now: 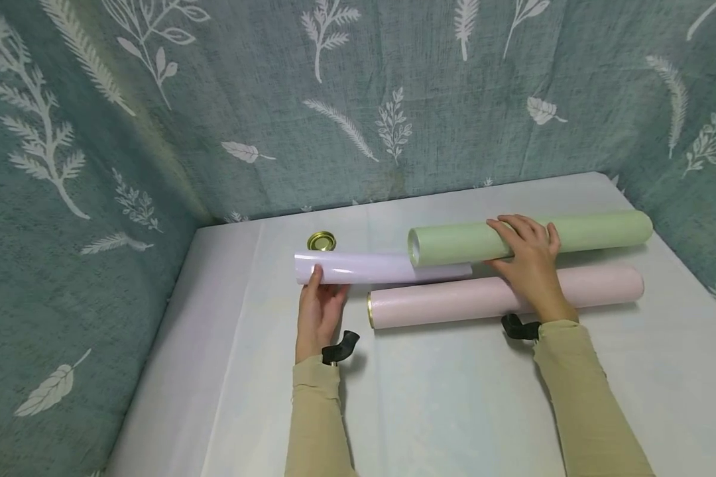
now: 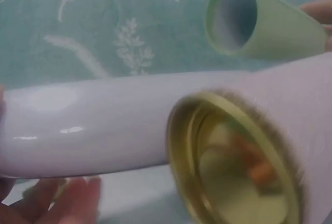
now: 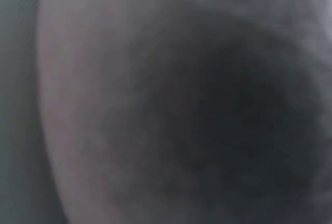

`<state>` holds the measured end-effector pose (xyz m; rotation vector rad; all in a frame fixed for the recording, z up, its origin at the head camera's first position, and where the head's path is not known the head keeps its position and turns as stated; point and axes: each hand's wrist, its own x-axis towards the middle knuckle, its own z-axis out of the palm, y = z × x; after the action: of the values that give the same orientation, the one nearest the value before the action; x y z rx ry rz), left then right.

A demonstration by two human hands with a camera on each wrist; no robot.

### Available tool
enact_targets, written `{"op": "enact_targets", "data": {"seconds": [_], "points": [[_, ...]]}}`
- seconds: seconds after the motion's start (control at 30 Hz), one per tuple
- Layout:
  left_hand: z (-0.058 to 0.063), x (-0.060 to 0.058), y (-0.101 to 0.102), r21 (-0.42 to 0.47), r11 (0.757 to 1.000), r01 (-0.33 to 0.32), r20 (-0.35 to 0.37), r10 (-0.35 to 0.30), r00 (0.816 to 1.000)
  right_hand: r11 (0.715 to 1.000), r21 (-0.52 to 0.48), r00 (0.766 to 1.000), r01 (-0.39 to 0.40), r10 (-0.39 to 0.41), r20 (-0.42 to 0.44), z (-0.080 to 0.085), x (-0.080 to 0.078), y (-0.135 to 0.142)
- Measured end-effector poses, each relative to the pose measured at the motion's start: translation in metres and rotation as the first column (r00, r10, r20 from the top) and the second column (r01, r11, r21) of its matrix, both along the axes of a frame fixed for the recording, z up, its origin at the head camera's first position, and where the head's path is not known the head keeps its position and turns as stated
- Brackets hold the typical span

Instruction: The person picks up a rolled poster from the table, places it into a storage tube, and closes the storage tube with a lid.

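Note:
My left hand [image 1: 317, 318] grips a glossy pale lavender roll [image 1: 370, 268] near its left end, thumb on top and fingers beneath. Farther right, my right hand [image 1: 534, 265] holds a light green tube [image 1: 453, 246] around its middle. The green tube's open, hollow left end overlaps the lavender roll's right part in the head view. In front of both lies a pink tube [image 1: 441, 305], passing under my right wrist. A recessed gold metal end [image 2: 187, 146] closes it in the left wrist view. Dark blur and a close pinkish surface fill the right wrist view.
A round gold lid [image 1: 321, 240] lies on the white table [image 1: 453, 397], just behind the lavender roll. Teal leaf-patterned cloth [image 1: 262, 119] hangs along the back and both sides. A black mount [image 1: 341, 347] sticks out at each wrist.

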<state>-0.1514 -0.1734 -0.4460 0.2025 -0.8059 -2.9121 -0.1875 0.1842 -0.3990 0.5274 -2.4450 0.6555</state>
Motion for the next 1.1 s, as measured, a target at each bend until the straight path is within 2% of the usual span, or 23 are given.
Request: {"op": "enact_targets", "data": {"seconds": [0.17, 0.27, 0.4, 0.53, 0.63, 0.87, 1.1], "points": [[0.006, 0.001, 0.008, -0.027, 0.998, 0.058, -0.05, -0.059, 0.997, 0.999, 0.034, 1.0, 0.01, -0.01, 0.0, 0.0, 0.001, -0.001], [0.009, 0.001, 0.01, -0.03, 0.997, 0.073, -0.052, -0.075, 0.996, 0.999, 0.049, 1.0, 0.015, -0.014, -0.011, 0.0, 0.001, -0.001], [0.011, 0.0, 0.01, -0.047, 0.997, 0.063, -0.008, -0.063, 0.998, 0.999, 0.05, 1.0, 0.014, -0.014, -0.012, 0.0, 0.001, 0.0], [0.012, -0.001, 0.006, -0.085, 0.996, 0.024, 0.034, -0.022, 0.999, 0.999, 0.052, 1.0, 0.01, -0.011, 0.007, -0.001, 0.002, -0.001], [0.012, 0.0, 0.002, -0.111, 0.994, 0.012, 0.022, -0.01, 1.0, 0.999, 0.054, 1.0, 0.008, -0.009, 0.021, -0.002, 0.002, -0.001], [0.011, 0.003, -0.006, -0.126, 0.991, 0.037, -0.066, -0.045, 0.997, 0.998, 0.059, 1.0, 0.004, -0.005, 0.026, -0.002, 0.002, -0.001], [0.009, 0.004, -0.013, -0.142, 0.99, 0.011, -0.015, -0.013, 1.0, 0.998, 0.06, 0.999, 0.007, -0.01, 0.046, -0.001, 0.003, -0.002]]}}
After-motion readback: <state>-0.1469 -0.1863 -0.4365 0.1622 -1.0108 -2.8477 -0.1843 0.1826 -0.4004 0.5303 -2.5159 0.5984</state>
